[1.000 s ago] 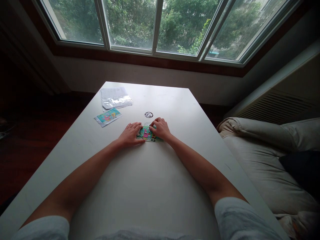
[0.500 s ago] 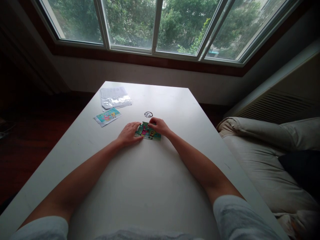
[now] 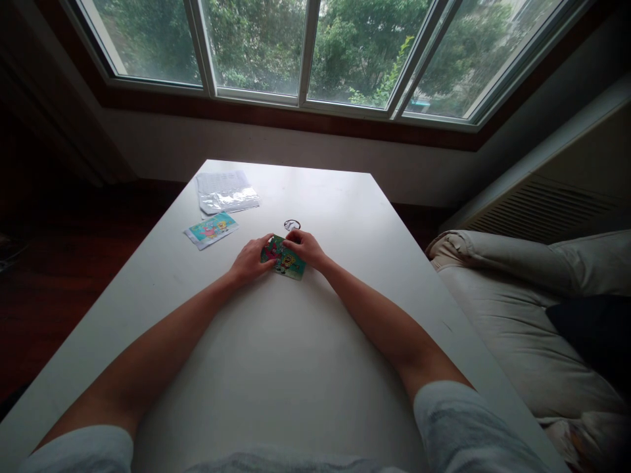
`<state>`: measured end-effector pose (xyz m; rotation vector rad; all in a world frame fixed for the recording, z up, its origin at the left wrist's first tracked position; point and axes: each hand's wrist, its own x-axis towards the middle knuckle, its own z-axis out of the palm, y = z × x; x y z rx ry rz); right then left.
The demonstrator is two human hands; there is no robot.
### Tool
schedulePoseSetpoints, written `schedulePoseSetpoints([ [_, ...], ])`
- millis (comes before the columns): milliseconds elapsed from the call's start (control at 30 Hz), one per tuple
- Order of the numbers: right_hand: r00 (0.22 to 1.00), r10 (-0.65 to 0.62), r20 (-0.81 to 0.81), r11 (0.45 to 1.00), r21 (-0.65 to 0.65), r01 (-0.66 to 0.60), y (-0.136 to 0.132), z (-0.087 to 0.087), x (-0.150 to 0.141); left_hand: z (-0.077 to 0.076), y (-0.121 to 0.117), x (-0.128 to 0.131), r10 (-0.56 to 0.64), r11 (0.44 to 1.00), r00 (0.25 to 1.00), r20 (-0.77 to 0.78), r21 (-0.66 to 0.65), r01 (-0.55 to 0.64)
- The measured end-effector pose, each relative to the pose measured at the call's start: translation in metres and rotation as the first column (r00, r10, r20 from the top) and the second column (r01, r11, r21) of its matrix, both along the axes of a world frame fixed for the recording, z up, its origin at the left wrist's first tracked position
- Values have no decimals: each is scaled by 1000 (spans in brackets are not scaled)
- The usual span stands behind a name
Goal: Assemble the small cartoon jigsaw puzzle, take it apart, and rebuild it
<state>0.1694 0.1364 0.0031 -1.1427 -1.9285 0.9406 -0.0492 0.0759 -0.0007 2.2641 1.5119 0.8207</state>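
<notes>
A small green jigsaw puzzle (image 3: 290, 264) with cartoon figures, one yellow and one pink, lies slightly turned on the white table (image 3: 276, 368). My left hand (image 3: 251, 259) grips its left side, thumb on the near part and fingers at the far edge. At the upper edge, my right hand (image 3: 306, 247) has thumb and fingers closed in a pinch on the puzzle, covering its top right part. A teal picture card (image 3: 211, 228) showing similar figures rests to the left. Just beyond my right hand is a round dark-rimmed object (image 3: 292, 225) with a whitish, shiny middle.
Papers in a clear plastic sleeve (image 3: 227, 192) lie at the table's far left corner. A pale padded sofa (image 3: 497, 315) with a dark cushion (image 3: 596, 335) runs along the right side. Behind the table are a wall and a wide window (image 3: 300, 59).
The puzzle has shifted slightly left and turned clockwise, its right end now nearer me. Both hands have moved a little left with it. The card, sleeve and round object stay put.
</notes>
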Motion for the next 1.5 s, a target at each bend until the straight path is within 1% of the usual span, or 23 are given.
schedulePoseSetpoints([
  [133, 1000, 2, -31, 1000, 5, -1, -6, 2, -14, 4, 5, -6, 72, 996, 993, 98, -56, -67],
  [233, 999, -22, -25, 999, 24, 23, -9, 1, -21, 5, 10, -13, 68, 991, 979, 194, -124, -44],
  [467, 997, -76, -33, 997, 31, 77, -10, -1, -34, 4, 20, -30, 49, 981, 915, 400, -190, 31],
  [533, 996, -85, -26, 995, 39, 86, -10, -1, -36, 5, 21, -33, 61, 975, 878, 475, -215, 49],
  [633, 995, -96, 6, 993, 72, 95, -10, -1, -40, 6, 23, -36, 126, 964, 783, 609, -261, 48],
  [700, 995, -94, 25, 992, 89, 91, -9, -1, -41, 7, 23, -37, 167, 960, 732, 660, -279, 33],
  [867, 997, -58, 48, 993, 102, 53, -8, -3, -43, 6, 24, -35, 196, 961, 673, 713, -277, 14],
  [967, 996, -51, 75, 990, 137, 40, -6, -4, -45, 5, 25, -33, 194, 965, 654, 731, -260, 5],
  [1100, 995, -54, 89, 986, 162, 39, -4, -6, -49, 10, 23, -29, 191, 968, 647, 739, -250, 0],
  [1233, 995, -49, 91, 980, 196, 31, -1, -5, -53, 16, 17, -26, 157, 968, 657, 738, -246, 44],
  [1367, 1000, -16, 15, 972, 234, 12, -1, -1, -54, 19, 14, -23, 124, 966, 708, 695, -249, 75],
  [1500, 999, -8, -54, 977, 211, 19, -4, 4, -51, 16, 18, -20, 100, 980, 782, 615, -197, 30],
])
